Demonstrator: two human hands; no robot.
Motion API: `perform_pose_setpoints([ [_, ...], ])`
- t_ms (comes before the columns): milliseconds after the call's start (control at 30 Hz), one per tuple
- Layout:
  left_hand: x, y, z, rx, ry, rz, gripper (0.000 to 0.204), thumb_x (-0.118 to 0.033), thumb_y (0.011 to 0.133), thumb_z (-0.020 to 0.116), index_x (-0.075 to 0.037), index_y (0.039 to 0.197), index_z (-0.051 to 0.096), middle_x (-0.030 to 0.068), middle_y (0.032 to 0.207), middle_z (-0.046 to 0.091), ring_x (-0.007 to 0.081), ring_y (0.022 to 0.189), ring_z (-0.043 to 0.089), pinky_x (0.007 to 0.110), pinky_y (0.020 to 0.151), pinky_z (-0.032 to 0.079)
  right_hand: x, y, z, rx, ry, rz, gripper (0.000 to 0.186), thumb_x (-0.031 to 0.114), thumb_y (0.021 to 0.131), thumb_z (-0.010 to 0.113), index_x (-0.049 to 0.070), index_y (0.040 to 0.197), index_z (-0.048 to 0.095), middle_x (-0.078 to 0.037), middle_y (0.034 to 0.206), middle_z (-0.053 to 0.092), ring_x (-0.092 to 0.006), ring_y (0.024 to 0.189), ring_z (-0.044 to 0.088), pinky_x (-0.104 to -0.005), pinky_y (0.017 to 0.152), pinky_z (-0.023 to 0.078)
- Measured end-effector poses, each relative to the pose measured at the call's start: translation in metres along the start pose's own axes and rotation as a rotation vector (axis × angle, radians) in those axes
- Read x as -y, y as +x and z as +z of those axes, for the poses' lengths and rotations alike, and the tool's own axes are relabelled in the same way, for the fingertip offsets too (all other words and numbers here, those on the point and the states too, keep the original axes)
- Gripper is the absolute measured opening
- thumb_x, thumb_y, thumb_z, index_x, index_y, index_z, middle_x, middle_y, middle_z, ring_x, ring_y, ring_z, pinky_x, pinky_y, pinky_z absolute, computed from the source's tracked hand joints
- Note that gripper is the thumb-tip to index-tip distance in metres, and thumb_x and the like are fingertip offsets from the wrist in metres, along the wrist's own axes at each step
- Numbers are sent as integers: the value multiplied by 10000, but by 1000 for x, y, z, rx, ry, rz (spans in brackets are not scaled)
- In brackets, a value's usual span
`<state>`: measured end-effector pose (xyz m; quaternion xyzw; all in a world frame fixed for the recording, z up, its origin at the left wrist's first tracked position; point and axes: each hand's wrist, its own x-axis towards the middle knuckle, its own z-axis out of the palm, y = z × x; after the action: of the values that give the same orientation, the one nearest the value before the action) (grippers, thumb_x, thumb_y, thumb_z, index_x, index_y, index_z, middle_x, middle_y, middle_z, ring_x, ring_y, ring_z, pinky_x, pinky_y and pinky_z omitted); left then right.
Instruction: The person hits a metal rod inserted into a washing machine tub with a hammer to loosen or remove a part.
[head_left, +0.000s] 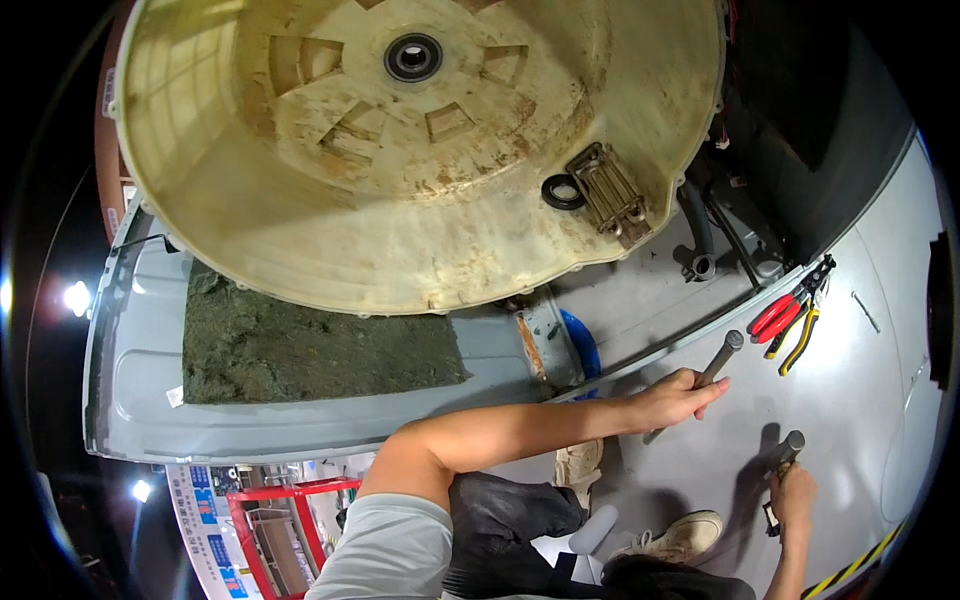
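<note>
My left hand (678, 400) is closed around a thick metal rod (733, 343), held slanting above the floor with its round end up and away from me. To its right and nearer me, my right hand (796, 494) grips what looks like a hammer (790, 444); its handle is mostly hidden by my fingers. Ahead of both hands is a large stained cream washing-machine tub (330, 235), its inside facing me. A round bearing (413, 58) sits in its centre. A heating element (606, 190) lies low in the tub, with a black rubber ring (563, 192) beside it.
Red-handled pliers (775, 317) and yellow-and-black-handled pliers (798, 345) lie on the floor (860, 400), with a screw (866, 312) nearby. A grey panel with a dark green pad (320, 350) stands below the tub. A black hose (698, 235) is right of it. A red frame (235, 530) stands lower left.
</note>
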<state>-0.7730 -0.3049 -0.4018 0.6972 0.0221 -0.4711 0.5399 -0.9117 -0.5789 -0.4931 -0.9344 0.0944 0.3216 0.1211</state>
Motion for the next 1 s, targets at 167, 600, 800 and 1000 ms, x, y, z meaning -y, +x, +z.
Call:
perform_pose_setpoints([
  [167,-8,-11,4,-11,89,-138,516,-542,814,383,-87,574,428,-9,585,343,90,560,339,239,508,291,9,-11,-4,-42,-29,-4,201,185,709,577,0,779,540,-158,750,582,-328,706,564,-415,630,445],
  [600,-7,-16,14,-46,66,-19,510,-555,789,416,-77,611,415,15,572,421,103,519,387,270,458,331,4,-6,5,-7,-82,-65,199,212,729,526,23,784,554,-162,737,587,-330,712,570,-413,628,455],
  [800,-30,-13,8,-166,-93,70,519,-562,784,421,-65,633,417,13,532,409,106,473,414,262,447,363,16,-13,3,-40,-119,7,228,238,711,543,19,774,551,-154,727,585,-321,711,570,-420,617,448],
  [1000,-90,-26,-31,-282,-256,150,428,-461,837,404,-63,679,398,36,525,423,158,447,464,309,431,413,-3,-13,30,-121,72,90,229,216,680,564,-12,683,547,-201,672,580,-334,670,581,-416,594,459],
])
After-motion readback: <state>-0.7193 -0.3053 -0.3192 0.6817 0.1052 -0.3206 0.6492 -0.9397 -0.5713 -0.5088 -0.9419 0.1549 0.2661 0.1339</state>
